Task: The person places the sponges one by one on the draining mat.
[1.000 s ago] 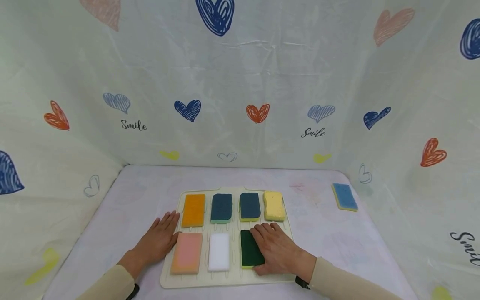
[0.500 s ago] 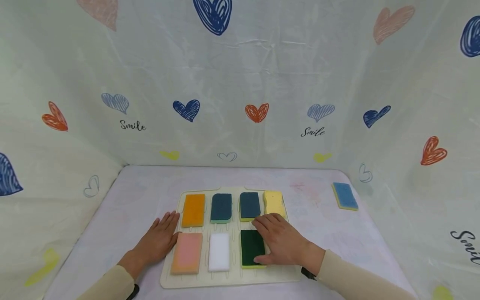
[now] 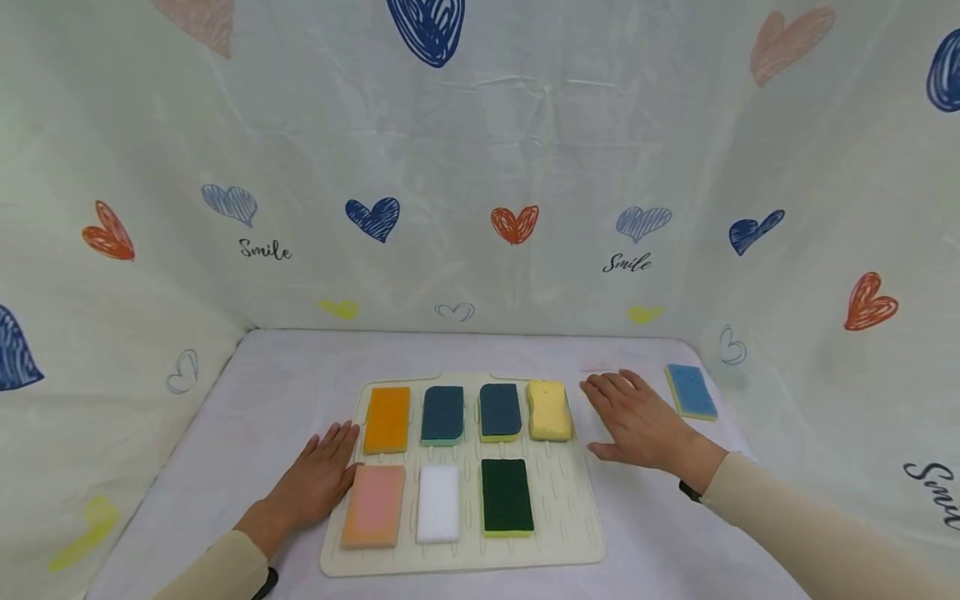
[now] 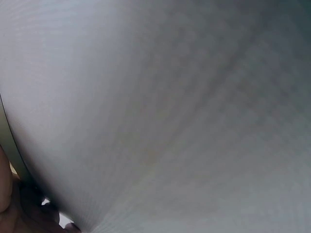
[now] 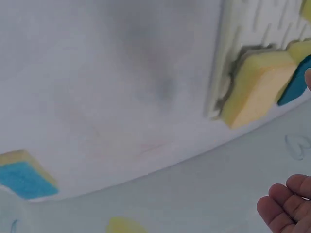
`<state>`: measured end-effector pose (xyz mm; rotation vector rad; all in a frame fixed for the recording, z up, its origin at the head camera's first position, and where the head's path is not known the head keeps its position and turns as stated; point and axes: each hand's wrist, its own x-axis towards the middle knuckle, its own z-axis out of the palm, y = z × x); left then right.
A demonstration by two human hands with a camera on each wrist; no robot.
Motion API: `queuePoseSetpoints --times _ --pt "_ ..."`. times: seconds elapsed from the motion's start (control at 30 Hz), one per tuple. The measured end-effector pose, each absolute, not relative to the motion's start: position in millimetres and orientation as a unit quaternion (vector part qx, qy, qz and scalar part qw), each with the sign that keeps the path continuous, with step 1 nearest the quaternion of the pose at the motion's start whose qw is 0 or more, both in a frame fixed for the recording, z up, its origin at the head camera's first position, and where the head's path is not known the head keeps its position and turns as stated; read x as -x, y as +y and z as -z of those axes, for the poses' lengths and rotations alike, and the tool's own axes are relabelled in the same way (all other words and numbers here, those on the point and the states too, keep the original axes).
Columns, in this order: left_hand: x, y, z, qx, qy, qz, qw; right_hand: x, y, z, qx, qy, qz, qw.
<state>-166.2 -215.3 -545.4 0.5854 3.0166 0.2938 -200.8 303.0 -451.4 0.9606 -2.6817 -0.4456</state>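
On the table lies a cream ridged mat (image 3: 558, 533) bearing two rows of sponges. The back row holds an orange sponge (image 3: 387, 420), two dark blue-topped sponges (image 3: 442, 413) and a yellow sponge (image 3: 550, 410). In front are a pink sponge (image 3: 375, 506), a white sponge (image 3: 438, 504) and a dark green-topped sponge (image 3: 506, 497). My left hand (image 3: 311, 483) rests flat at the mat's left edge, its thumb by the pink sponge. My right hand (image 3: 637, 421), holding nothing, is over the table between the mat and a light blue-topped sponge (image 3: 692, 392). The left wrist view is mostly filled by blurred pale cloth.
A white cloth (image 3: 442, 354) covers the table. Pale curtains (image 3: 480, 167) printed with hearts and writing stand behind it and at both sides. The right wrist view shows the light blue sponge (image 5: 26, 177) near the table's far edge.
My right hand has left the dark green-topped sponge and moved right and away, off the mat toward the light blue sponge. The left hand has stayed in place.
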Motion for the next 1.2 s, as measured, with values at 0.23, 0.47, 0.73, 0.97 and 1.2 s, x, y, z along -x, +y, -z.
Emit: queuePoseSetpoints --times 0.23,0.47,0.73,0.97,1.2 --pt "165.6 -217.3 544.7 -0.187 0.977 -0.101 0.026 221.0 367.5 434.0 -0.275 -0.933 0.210 0.102" --pt "163.9 -218.8 545.5 -0.186 0.977 -0.101 0.023 234.6 418.6 423.4 -0.283 -0.911 0.284 0.095" --pt "162.7 -217.1 542.7 -0.196 0.975 -0.103 0.009 243.1 457.5 433.3 -0.286 -0.905 0.302 0.085" --pt "163.6 -215.5 542.3 -0.192 0.977 -0.094 0.022 249.4 468.8 440.2 -0.290 -0.901 0.314 0.075" --pt "164.2 -216.1 541.5 -0.195 0.977 -0.088 0.013 253.9 474.2 452.7 -0.284 -0.904 0.315 0.047"
